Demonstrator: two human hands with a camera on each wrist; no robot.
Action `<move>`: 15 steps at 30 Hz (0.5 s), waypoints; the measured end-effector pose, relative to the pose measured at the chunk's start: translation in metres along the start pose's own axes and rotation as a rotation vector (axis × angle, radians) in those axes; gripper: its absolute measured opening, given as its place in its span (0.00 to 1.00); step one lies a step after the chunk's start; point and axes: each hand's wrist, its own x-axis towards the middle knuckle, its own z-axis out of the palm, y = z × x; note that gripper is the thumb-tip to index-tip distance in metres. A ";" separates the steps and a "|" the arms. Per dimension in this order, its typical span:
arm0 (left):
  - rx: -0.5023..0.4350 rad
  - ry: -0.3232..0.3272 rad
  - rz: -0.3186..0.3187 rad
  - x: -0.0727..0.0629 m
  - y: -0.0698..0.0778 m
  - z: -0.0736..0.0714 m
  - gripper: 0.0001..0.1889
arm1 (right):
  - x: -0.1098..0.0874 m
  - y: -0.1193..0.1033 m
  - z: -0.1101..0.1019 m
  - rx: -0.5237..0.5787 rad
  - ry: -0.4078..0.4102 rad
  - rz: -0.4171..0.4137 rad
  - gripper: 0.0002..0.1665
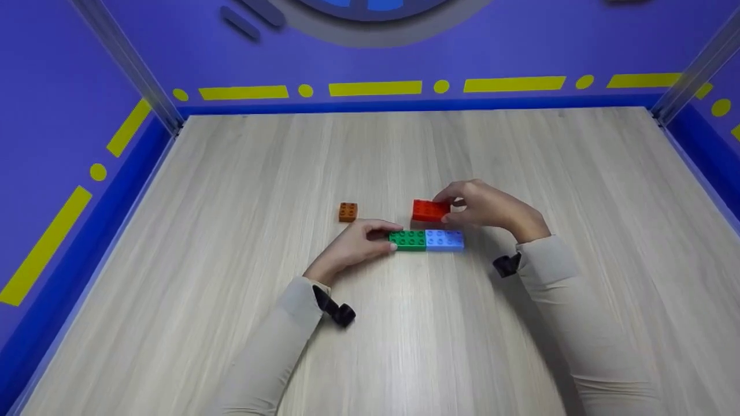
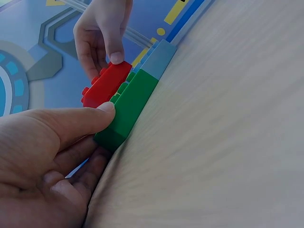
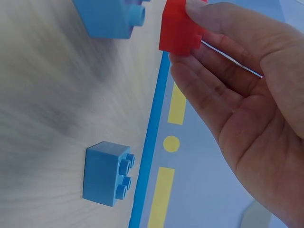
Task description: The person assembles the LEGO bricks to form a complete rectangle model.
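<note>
My left hand pinches the left end of a green toy building brick between thumb and fingers. End to end with it, on its right, lies a light blue brick; both rest on the table. Just behind these two, my right hand grips the right end of a red brick, studs upward. In the right wrist view the red brick appears slightly off the table. That view also shows a smaller blue brick standing apart on the table; the head view does not show it.
A small orange-brown brick sits on the wood-grain table, behind the left hand. Purple-blue walls with yellow markings border the table at the back and sides. Black wrist cameras hang from both cuffs.
</note>
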 end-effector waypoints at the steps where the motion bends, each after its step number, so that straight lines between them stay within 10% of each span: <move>1: 0.003 0.001 -0.001 0.000 0.000 0.000 0.20 | 0.000 0.000 0.000 -0.003 0.000 -0.005 0.22; 15: -0.028 -0.013 0.016 0.000 0.000 -0.001 0.20 | -0.005 -0.003 0.002 0.003 -0.001 -0.083 0.22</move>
